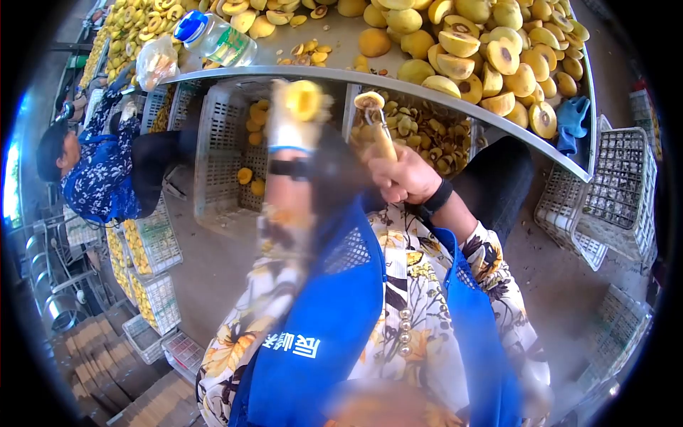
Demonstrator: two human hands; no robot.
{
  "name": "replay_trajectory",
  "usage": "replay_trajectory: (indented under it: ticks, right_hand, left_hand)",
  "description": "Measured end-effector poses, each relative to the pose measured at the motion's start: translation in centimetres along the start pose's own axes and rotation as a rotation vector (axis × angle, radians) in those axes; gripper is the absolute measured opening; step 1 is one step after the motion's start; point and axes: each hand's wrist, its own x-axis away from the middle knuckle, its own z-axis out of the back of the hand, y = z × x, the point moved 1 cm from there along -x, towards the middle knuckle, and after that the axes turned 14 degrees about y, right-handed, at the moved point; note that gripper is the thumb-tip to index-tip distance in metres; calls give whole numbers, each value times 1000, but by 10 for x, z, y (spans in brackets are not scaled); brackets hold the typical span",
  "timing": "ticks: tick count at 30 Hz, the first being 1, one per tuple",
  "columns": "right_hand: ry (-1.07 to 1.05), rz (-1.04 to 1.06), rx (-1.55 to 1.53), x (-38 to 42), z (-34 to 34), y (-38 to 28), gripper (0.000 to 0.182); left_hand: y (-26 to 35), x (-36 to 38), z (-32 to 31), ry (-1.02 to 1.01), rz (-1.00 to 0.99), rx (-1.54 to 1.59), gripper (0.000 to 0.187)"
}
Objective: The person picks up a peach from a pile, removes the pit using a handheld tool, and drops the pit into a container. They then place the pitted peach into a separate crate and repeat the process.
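Note:
My right hand is closed round the wooden handle of a pitting tool, held upright. At the tool's metal tip sits a brownish piece of fruit. To the left, my left hand, in a whitish glove and smeared by motion, holds a yellow peach half with its cut face showing. Both hands are just below the metal table's front edge, above crates. The peach half and the tool are apart.
The metal table bears many halved peaches, a blue-capped bottle and a blue glove. Crates with fruit and scraps stand beneath. Another person sits at left; stacked crates stand right.

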Motion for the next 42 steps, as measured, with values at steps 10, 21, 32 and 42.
replay_trajectory:
  ticks: [10, 21, 32, 42]
  right_hand:
    - [546, 520, 890, -34, 45, 32, 38]
    - [864, 767, 909, 14, 46, 13, 29]
    - [842, 786, 1101, -7, 0, -12, 25]
    - [787, 721, 1115, 8, -6, 2, 22]
  left_hand:
    - [33, -23, -130, -56, -1362, -1675, 38]
    - [-6, -49, -171, -299, -623, -1518, 41]
    - [-48, 46, -76, -399, 100, 105, 26]
    - [-60, 57, -83, -309, -119, -66, 25]
